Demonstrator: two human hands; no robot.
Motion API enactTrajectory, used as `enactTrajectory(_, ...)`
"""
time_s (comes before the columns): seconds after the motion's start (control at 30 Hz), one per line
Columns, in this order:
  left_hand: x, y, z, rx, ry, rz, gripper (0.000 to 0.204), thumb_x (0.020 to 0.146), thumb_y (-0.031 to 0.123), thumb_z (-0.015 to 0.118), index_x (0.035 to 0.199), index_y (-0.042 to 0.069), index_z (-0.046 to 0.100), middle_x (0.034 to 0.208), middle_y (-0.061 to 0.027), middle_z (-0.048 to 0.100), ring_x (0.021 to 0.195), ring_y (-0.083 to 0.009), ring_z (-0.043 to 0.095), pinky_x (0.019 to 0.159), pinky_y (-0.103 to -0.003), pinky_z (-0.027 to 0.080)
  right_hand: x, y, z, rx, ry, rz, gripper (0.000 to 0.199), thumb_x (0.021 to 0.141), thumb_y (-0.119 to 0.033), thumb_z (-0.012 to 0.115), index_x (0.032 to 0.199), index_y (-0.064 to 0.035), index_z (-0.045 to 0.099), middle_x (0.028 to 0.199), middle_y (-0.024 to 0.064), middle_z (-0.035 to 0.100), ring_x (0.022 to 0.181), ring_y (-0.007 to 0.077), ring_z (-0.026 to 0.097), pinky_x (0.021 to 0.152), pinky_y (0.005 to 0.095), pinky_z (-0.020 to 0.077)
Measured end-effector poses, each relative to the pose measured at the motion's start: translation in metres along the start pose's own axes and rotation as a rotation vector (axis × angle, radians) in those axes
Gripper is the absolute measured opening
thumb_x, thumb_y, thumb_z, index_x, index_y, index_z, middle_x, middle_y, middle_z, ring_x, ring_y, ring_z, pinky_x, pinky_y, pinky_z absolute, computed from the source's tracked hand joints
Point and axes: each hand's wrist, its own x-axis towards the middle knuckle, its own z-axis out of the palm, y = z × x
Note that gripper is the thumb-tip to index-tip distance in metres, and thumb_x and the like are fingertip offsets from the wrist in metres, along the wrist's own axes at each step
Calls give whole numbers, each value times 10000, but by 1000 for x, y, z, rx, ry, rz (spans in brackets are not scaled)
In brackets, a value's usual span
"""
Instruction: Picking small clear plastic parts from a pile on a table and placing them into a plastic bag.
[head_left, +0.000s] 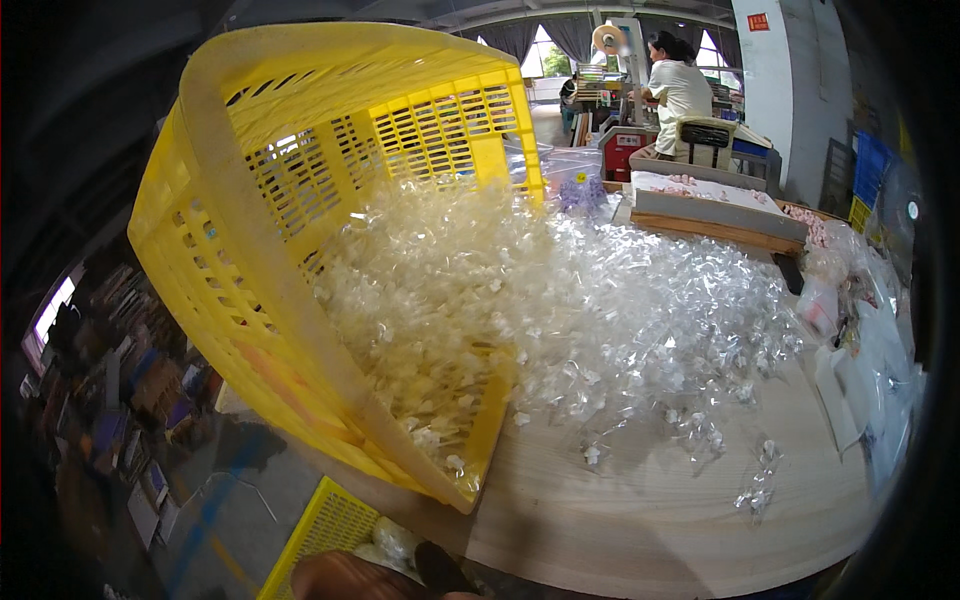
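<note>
Big yellow basket point(330, 45) lies tipped on its side on the wooden table point(620, 520), mouth facing R. A heap of clear, glossy plastic pieces point(640, 310) w/ small white flower-like bits sits partly inside the basket, partly out on the tabletop — it runs unbroken over the basket's edge & spreads R. A few pieces lie loose nearer the front edge, e.g. one small clump point(762, 482) well apart from the heap at R.

Hands: view's poor here — a dark, cropped brown shape point(345, 578) at btm edge, L of centre, may be part of a hand, but can't say which. Can't tell if the fingers are released, clenched or grasping anything. It's just beside a lower yellow basket point(318, 525) holding whitish bundles point(395, 540), below table level.

Behind the heap: purple cluster point(580, 193), and R of it a shallow grey tray point(705, 214) w/ pink bits point(683, 180) on its white top. Clear plastic bags point(885, 350) crowd the table's R side.

Bg: person in a pale top point(683, 100), turned away, near a red machine point(627, 152); a round fan point(608, 40) stands just L of them. Pale column point(790, 90) at R, blue crate point(870, 165) below it. Far L, floor-level stacks point(130, 370), dim.
</note>
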Motion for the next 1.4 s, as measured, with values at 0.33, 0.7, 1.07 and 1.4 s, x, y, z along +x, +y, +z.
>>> enactTrajectory(0.33,-1,2,0,78,26,6,358,823,194,679,586,95,430,523,-72,406,452,-253,478,414,-382,382,2,-3,2,6,-9,11,330,891,-208,536,1169,-33,567,1237,133,540,1159,260,511,976,403,396)
enactTrajectory(0.7,-18,4,27,-98,-79,95,349,857,256,643,604,102,460,518,-70,452,467,-255,518,428,-375,409,-2,-21,14,60,-63,-9,306,903,-188,513,1147,-16,576,1216,132,555,1145,242,525,972,387,401)
enactTrajectory(1.07,-30,36,36,-110,-204,186,183,768,257,586,697,88,580,602,-106,580,575,-290,604,520,-400,472,-19,-100,65,446,-450,-115,288,914,-169,490,1126,1,585,1196,131,571,1130,224,540,968,371,406)
enactTrajectory(1.4,-38,42,66,-155,-311,212,161,761,251,593,752,91,602,640,-123,602,598,-291,608,534,-392,473,28,-134,187,945,-920,-209,305,945,-202,389,1062,8,576,1096,119,556,1064,214,517,952,338,385)
